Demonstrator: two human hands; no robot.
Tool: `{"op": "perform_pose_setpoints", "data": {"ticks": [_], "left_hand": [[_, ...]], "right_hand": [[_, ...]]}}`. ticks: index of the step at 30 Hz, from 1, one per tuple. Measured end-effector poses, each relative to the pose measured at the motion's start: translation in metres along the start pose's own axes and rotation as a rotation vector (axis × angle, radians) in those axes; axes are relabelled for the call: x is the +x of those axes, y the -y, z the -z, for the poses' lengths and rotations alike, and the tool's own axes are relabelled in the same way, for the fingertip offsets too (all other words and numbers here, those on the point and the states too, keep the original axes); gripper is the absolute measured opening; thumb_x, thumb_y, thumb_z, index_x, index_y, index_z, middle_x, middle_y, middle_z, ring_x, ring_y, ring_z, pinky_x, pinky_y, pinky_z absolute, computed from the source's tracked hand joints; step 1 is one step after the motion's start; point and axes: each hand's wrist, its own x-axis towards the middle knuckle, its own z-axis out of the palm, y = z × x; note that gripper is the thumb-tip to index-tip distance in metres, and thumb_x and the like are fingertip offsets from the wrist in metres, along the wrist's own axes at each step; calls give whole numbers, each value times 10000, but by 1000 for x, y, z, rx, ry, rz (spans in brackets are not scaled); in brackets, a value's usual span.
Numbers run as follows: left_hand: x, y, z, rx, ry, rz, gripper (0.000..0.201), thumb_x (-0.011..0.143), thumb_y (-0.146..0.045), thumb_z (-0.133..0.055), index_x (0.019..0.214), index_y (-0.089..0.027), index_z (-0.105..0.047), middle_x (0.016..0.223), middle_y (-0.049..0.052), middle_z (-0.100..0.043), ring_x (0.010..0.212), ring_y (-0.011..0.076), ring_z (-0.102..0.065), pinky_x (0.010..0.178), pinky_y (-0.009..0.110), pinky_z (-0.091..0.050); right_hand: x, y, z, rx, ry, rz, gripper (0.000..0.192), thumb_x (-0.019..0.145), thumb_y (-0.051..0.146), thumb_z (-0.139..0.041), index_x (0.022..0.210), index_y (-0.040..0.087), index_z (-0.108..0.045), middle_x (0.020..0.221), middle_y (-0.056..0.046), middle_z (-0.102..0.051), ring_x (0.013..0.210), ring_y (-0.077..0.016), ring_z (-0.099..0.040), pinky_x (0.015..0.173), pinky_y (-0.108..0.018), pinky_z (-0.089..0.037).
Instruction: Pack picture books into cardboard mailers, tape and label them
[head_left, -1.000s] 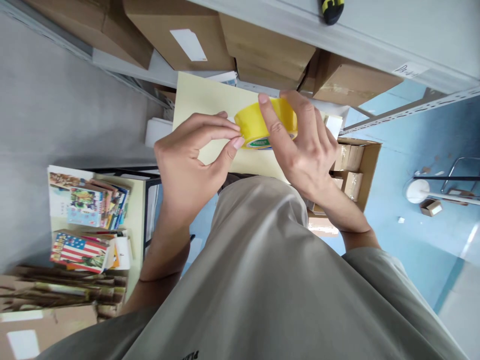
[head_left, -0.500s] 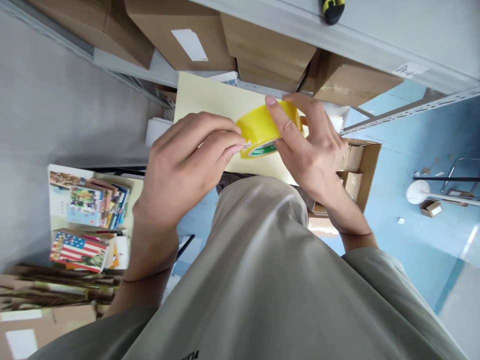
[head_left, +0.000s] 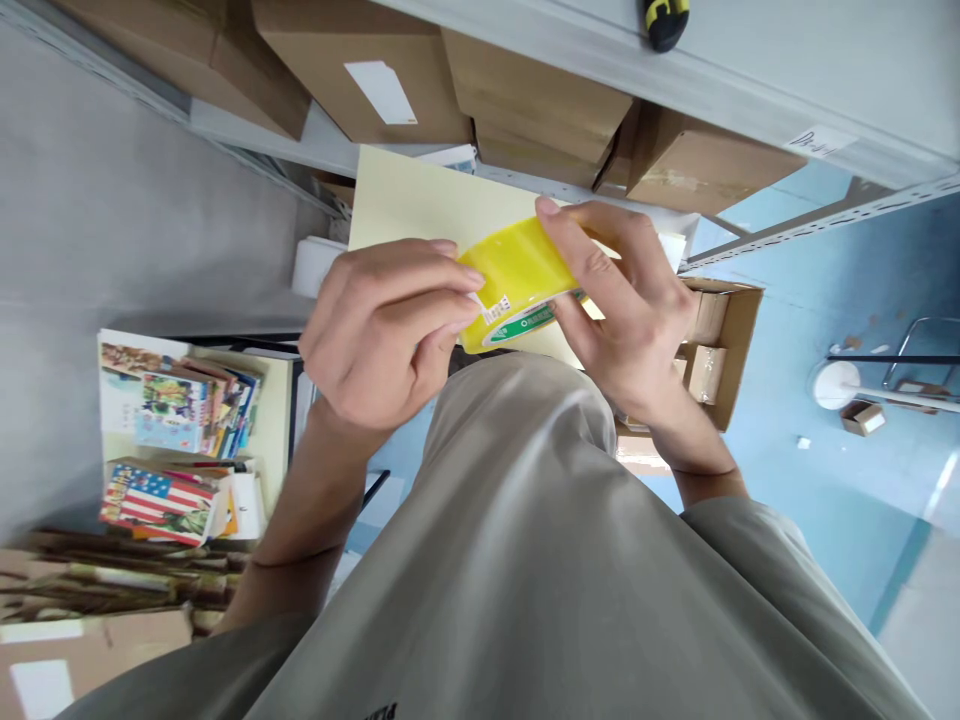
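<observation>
A roll of yellow packing tape (head_left: pixel 517 265) is held between my two hands, with a green printed label showing inside its core. My right hand (head_left: pixel 630 300) grips the roll's right side, fingers over the outside and thumb at the core. On the left, my left hand (head_left: pixel 382 330) is closed, its fingertips pinching at the tape's surface beside a small white printed strip (head_left: pixel 495 310). Whether a loose end is between those fingertips I cannot make out. Behind and below the roll lies a pale yellow board (head_left: pixel 405 195).
Cardboard boxes (head_left: pixel 540 90) line the shelf ahead. A black and yellow tool handle (head_left: pixel 666 22) rests on the upper shelf. Books and booklets (head_left: pixel 169 410) lie to the left, above stacked cardboard (head_left: pixel 97 590). An open carton (head_left: pixel 739 340) with small boxes stands at right.
The tape roll has shifted slightly left and towards me, and turned to show more of its label. My left hand has drawn closer over its left end.
</observation>
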Motion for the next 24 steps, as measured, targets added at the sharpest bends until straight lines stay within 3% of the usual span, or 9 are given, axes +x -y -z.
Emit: {"op": "perform_pose_setpoints", "data": {"ticks": [2,5,7,9,13,16,22,24], "left_hand": [[0,2,0,-37,11,44,294,1206,-537,-530,1124,-298,-680,1195,8,-810,1269,245,-778,1217,522,-598],[2,-4,4,15,-46,-87,79,1180,-308,-625,1203,-311,-700,1213,-10,-828,1264,240,-795,1161,501,-640],[5,-11,10,87,-44,-192,223,1112,-172,-693,1291,-303,-717,1235,2,-835,1255,253,-809,1101,483,-678],[7,-17,15,120,-3,-213,309,1061,-172,-764,1350,-276,-730,1282,37,-830,1257,287,-809,1082,503,-695],[7,-23,18,100,64,-31,233,1086,-366,-787,1313,-324,-750,1347,35,-805,1317,318,-771,1171,568,-669],[5,-26,12,84,59,97,125,1129,-419,-719,1236,-361,-745,1307,15,-805,1397,317,-726,1245,596,-627],[3,-38,4,83,21,141,144,1125,-248,-701,1212,-353,-746,1332,11,-790,1455,312,-699,1280,618,-583],[3,-41,1,92,-15,153,165,1105,-193,-726,1185,-334,-754,1312,21,-798,1427,301,-718,1277,610,-578]], "right_hand": [[-1,0,0,-3,5,-3,527,1198,377,-470,1719,377,-548,1588,-85,-669,1395,-296,-724,1057,-402,-674],[0,1,1,-17,18,-16,549,1180,375,-518,1729,388,-536,1579,-85,-676,1409,-311,-718,1085,-420,-670],[1,2,2,-32,10,-23,582,1161,354,-557,1740,403,-522,1553,-74,-698,1409,-311,-721,1106,-426,-669],[1,4,0,-66,-36,-15,605,1142,296,-586,1735,407,-534,1517,-63,-726,1384,-301,-740,1104,-421,-675],[-1,7,-7,-108,-213,20,572,1143,165,-583,1656,413,-638,1520,-58,-744,1294,-288,-795,1081,-420,-671],[-3,6,-14,-68,-267,14,530,1182,235,-591,1649,483,-633,1559,-34,-737,1343,-320,-787,1083,-451,-654],[2,7,-17,176,-175,-166,358,1177,500,-648,1521,514,-744,1536,-20,-748,1515,-398,-680,1120,-492,-653],[5,6,-17,244,-97,-196,438,1108,612,-727,1519,461,-754,1492,-62,-762,1555,-435,-634,1070,-491,-689]]}}
